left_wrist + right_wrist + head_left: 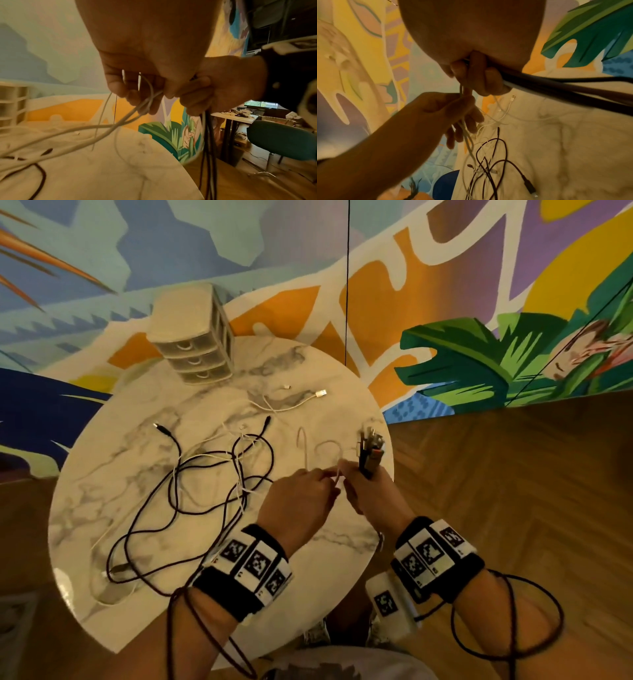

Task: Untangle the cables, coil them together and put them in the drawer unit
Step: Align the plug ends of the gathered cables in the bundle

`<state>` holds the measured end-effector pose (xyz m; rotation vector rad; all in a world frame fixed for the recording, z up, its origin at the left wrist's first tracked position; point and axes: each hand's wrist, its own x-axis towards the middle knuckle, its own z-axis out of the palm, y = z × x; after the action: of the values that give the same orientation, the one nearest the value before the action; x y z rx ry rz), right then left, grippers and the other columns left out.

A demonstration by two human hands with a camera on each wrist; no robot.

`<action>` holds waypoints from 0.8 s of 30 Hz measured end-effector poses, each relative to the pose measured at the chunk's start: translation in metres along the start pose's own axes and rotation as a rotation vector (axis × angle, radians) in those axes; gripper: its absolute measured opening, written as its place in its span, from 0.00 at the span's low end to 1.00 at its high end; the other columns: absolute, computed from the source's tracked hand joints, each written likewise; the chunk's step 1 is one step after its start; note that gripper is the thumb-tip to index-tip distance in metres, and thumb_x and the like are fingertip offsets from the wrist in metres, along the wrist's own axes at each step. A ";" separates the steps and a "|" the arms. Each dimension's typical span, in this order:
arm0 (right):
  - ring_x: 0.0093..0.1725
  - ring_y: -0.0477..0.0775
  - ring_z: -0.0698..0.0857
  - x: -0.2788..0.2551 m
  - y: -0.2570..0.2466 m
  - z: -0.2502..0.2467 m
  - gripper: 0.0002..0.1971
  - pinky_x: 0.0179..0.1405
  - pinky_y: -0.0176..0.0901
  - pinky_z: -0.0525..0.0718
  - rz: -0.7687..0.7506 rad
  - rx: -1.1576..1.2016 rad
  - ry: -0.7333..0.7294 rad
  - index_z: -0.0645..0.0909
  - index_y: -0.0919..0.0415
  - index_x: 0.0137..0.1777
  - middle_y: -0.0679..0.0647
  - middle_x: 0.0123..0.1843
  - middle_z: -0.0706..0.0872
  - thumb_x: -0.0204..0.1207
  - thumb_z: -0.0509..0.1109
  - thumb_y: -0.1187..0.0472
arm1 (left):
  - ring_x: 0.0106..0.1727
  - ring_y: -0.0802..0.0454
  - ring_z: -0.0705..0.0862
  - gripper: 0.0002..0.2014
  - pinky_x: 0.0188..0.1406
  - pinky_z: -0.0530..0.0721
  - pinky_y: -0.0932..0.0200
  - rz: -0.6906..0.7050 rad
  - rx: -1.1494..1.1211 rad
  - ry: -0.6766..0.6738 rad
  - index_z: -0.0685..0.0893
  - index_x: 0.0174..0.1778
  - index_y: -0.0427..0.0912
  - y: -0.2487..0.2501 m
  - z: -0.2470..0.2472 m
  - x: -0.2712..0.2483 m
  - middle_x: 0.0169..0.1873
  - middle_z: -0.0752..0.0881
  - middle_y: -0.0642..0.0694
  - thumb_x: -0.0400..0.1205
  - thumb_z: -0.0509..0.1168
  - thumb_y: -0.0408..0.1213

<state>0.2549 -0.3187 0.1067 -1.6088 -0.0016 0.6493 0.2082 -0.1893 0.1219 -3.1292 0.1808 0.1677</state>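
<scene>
Right, closest to me, my left hand [301, 501] is pinching a thin white cable [120, 125] between thumb and fingertips, just beside my right hand [368, 494]. That right hand is clenched round a bundle of cable ends [368, 448], black and white together (the plugs stick up above my fist), and the same white strand runs between the two hands.

Further out on the marble table [335, 371] the black cable [171, 491] still sprawls in big loops, crossed by white strands in a knot near the middle. Beyond that, a white USB cable [298, 404] lies apart, plug pointing right. At the far edge stands the three-drawer unit [195, 337], all drawers closed.

Risks, as I judge them: if I pull this white strand hard, the knot in the pile could tighten rather than free, and the drag could sweep the loose plugs off the table edge. My right-hand bundle could slip too, since it holds several ends at once. The wrist-rig leads dangling by my forearms might snag the loops.

Writing: none readable; the wristbands carry only square coded markers and small digits too blurred to make out.
</scene>
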 end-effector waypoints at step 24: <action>0.17 0.43 0.65 0.009 -0.040 -0.037 0.16 0.16 0.34 0.59 -0.205 0.501 0.395 0.78 0.60 0.37 0.47 0.19 0.75 0.86 0.57 0.59 | 0.49 0.36 0.83 0.10 0.40 0.80 0.49 -0.567 -0.059 -0.196 0.84 0.53 0.42 -0.174 0.057 -0.065 0.51 0.80 0.41 0.80 0.61 0.37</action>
<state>0.2919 -0.3428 0.1398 -1.2046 0.2642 0.1444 0.1580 -0.0085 0.0714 -3.0394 -0.7100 0.4695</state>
